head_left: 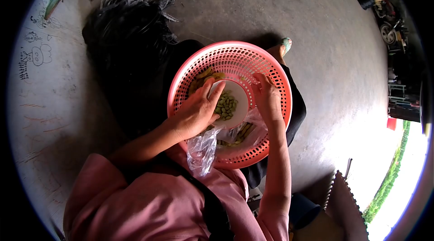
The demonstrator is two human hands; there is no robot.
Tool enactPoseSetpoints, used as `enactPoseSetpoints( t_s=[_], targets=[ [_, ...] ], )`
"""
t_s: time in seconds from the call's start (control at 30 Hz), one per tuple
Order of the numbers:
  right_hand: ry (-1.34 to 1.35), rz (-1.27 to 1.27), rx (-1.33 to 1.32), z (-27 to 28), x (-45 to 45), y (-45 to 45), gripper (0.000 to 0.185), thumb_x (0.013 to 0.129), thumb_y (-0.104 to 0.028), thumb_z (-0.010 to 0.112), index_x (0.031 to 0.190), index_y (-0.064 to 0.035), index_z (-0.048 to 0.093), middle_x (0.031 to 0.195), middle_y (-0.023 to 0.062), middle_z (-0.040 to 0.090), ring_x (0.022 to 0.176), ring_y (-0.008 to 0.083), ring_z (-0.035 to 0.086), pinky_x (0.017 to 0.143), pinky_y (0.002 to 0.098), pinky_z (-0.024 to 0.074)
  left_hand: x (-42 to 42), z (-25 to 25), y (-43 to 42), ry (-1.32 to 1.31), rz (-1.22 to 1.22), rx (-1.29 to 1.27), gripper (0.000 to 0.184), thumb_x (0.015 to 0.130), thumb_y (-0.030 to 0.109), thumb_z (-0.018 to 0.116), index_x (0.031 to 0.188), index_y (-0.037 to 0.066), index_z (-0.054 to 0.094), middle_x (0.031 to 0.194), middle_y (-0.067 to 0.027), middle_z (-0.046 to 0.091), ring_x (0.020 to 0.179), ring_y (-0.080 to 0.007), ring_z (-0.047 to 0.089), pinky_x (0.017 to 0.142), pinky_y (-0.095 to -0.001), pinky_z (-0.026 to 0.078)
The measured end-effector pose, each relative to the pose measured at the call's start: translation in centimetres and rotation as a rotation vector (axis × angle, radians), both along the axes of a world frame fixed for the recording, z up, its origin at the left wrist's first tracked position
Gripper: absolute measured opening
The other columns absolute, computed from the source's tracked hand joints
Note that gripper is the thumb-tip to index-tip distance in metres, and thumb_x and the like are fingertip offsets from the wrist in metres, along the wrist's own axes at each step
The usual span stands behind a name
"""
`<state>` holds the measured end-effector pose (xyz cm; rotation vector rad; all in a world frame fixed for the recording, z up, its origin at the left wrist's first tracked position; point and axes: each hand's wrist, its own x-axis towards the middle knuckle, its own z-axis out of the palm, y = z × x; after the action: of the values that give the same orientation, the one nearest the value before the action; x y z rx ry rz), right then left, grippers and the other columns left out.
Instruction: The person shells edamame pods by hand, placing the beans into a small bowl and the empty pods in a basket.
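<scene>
A pink plastic basket [175, 101] with a slotted wall rests on my lap. Inside it a white bowl [242, 98] holds several shelled green beans [227, 105]. My left hand [197, 111] reaches over the bowl's left side, fingers apart, its fingertips near the beans. My right hand [267, 95] is at the bowl's right side, fingers curled together; what they hold, if anything, is hidden. Yellow-brown bean pods [205, 74] lie in the basket behind the bowl, and more are in front. A clear plastic bag [202, 149] hangs over the basket's front rim.
A grey concrete floor [325, 60] surrounds me. A dark, frayed heap [129, 37] lies at the left, near a wall with drawings [38, 55]. A bare foot [284, 47] shows beyond the basket. A dark blue bucket [304, 209] stands at lower right.
</scene>
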<state>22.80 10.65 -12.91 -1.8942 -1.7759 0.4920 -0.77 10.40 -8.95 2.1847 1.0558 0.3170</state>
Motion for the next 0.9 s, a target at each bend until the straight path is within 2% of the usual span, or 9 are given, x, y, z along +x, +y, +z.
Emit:
enactPoseSetpoints(
  t_s=[0.13,0.27,0.3,0.4,0.43,0.53,0.67,0.73,0.9],
  targets=[
    [-0.152,0.154,0.110,-4.0,-0.6,1.7,0.030,0.081,-0.004,0.063,0.111,-0.0054,0.059,0.107,0.0128,0.060,0.093,0.0293,0.062,0.076,0.0386,0.0520,0.0,-0.5,-0.2,-0.024,0.002,0.052,0.085,0.074,0.008,0.074,0.142,-0.001,0.023,0.137,-0.0318,0.032,0.117,-0.0441,0.047,0.101,-0.0434,0.041],
    [-0.240,0.191,-0.191,-6.4,-0.4,1.6,0.019,0.085,-0.009,0.054,0.104,-0.0056,0.053,0.106,0.0129,0.056,0.099,0.0332,0.059,0.080,0.0451,0.0522,0.1,-0.5,-0.2,-0.010,-0.007,0.046,0.088,0.074,0.009,0.074,0.144,0.000,0.021,0.138,-0.0336,0.031,0.120,-0.0451,0.044,0.102,-0.0428,0.040],
    [-0.248,0.184,-0.086,-6.3,-0.4,1.3,0.007,0.087,-0.010,0.055,0.091,-0.0044,0.056,0.099,0.0152,0.060,0.089,0.0303,0.061,0.072,0.0418,0.0507,0.0,-0.5,-0.1,-0.006,-0.001,0.029,0.089,0.074,0.009,0.074,0.144,0.002,0.021,0.139,-0.0328,0.030,0.122,-0.0452,0.043,0.103,-0.0422,0.039],
    [-0.120,-0.018,-0.190,-5.3,0.9,0.4,0.007,0.088,-0.009,0.056,0.091,-0.0028,0.056,0.090,0.0151,0.063,0.080,0.0283,0.064,0.068,0.0399,0.0506,0.0,-0.7,0.0,-0.005,0.005,0.010,0.089,0.074,0.010,0.075,0.144,0.003,0.021,0.140,-0.0315,0.030,0.124,-0.0445,0.042,0.103,-0.0415,0.040],
    [0.008,-0.071,-0.244,-2.9,0.7,0.2,0.012,0.085,-0.009,0.059,0.093,-0.0021,0.053,0.087,0.0169,0.064,0.084,0.0359,0.062,0.072,0.0446,0.0506,0.0,-0.7,0.0,-0.014,0.005,0.011,0.088,0.074,0.010,0.075,0.144,0.003,0.021,0.140,-0.0313,0.030,0.124,-0.0443,0.042,0.103,-0.0414,0.040],
    [0.290,-0.100,0.008,1.2,0.1,-0.7,0.010,0.086,-0.009,0.061,0.094,-0.0021,0.060,0.083,0.0133,0.067,0.073,0.0229,0.066,0.066,0.0329,0.0512,-0.2,-0.7,0.0,-0.012,0.004,0.019,0.086,0.074,0.010,0.074,0.142,0.001,0.023,0.139,-0.0307,0.031,0.123,-0.0439,0.043,0.103,-0.0414,0.041],
    [0.654,-0.128,-0.234,4.9,-0.3,-2.5,0.013,0.089,-0.009,0.061,0.099,-0.0031,0.064,0.079,0.0123,0.067,0.070,0.0146,0.065,0.063,0.0275,0.0494,-0.2,-0.3,0.1,-0.005,-0.023,0.048,0.083,0.074,0.009,0.074,0.141,-0.001,0.025,0.138,-0.0302,0.032,0.121,-0.0441,0.045,0.102,-0.0413,0.041],
    [0.090,-0.070,0.010,3.9,-1.1,-3.1,0.008,0.085,-0.009,0.063,0.092,-0.0043,0.064,0.082,0.0102,0.063,0.069,0.0231,0.062,0.063,0.0335,0.0497,-0.2,-0.3,0.1,-0.016,-0.028,0.049,0.084,0.074,0.010,0.073,0.141,0.000,0.025,0.138,-0.0303,0.031,0.122,-0.0439,0.044,0.103,-0.0412,0.041],
    [-0.375,0.204,0.217,3.1,-4.2,-4.3,0.005,0.074,-0.010,0.063,0.076,-0.0072,0.059,0.087,0.0083,0.053,0.086,0.0265,0.053,0.078,0.0390,0.0432,-0.2,-0.5,-0.2,-0.021,-0.051,0.106,0.085,0.074,0.010,0.074,0.142,0.001,0.023,0.139,-0.0306,0.031,0.122,-0.0438,0.044,0.103,-0.0432,0.040]
  ],
)
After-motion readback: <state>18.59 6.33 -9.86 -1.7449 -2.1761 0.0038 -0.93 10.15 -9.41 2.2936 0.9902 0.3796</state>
